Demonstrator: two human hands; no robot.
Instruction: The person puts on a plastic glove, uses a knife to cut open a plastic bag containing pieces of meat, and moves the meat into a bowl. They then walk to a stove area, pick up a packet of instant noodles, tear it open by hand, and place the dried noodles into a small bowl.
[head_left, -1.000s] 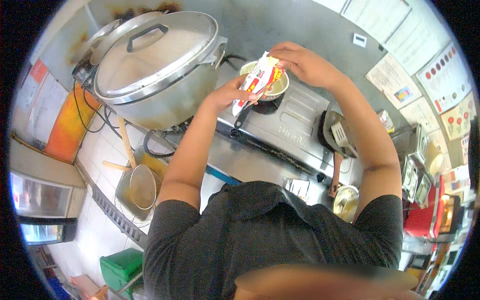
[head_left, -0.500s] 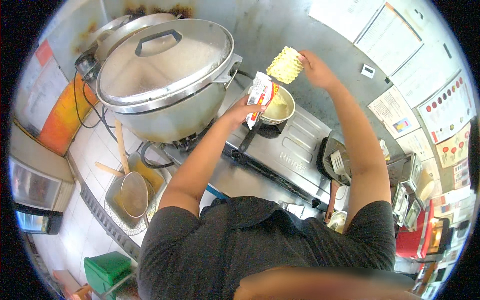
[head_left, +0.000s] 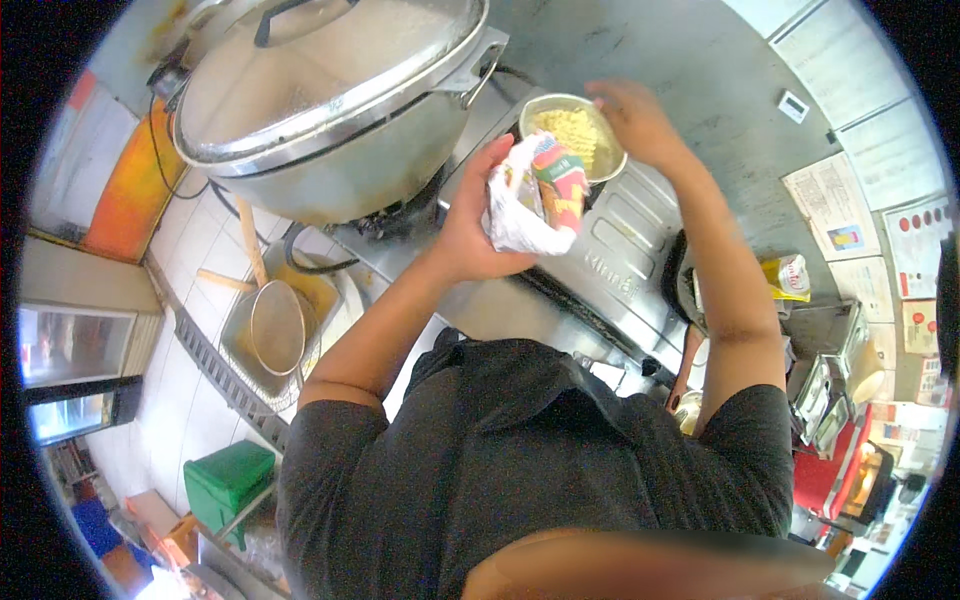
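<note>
My left hand (head_left: 480,222) is closed around a crinkled white, red and green instant noodle packet (head_left: 562,190), held over the front edge of the stove. Behind the packet, a small metal saucepan (head_left: 611,160) stands on the burner. Inside it lies a block of pale yellow instant noodles (head_left: 570,132), partly covered by the packet. At the pan's right rim is my right hand (head_left: 640,122), a little blurred, its fingers stretched out and apart from the noodles. Nothing shows in that hand.
A large lidded metal pot (head_left: 330,165) fills the left of the stove (head_left: 630,225). A wooden-handled strainer (head_left: 277,325) rests over a basket at lower left. A pan's wooden handle (head_left: 686,362) and a yellow packet (head_left: 787,278) are on the right. Papers hang on the wall.
The noodle block has gone from my right hand into the saucepan. That hand has come down beside the rim. My left hand has turned the packet and brought it nearer to me.
</note>
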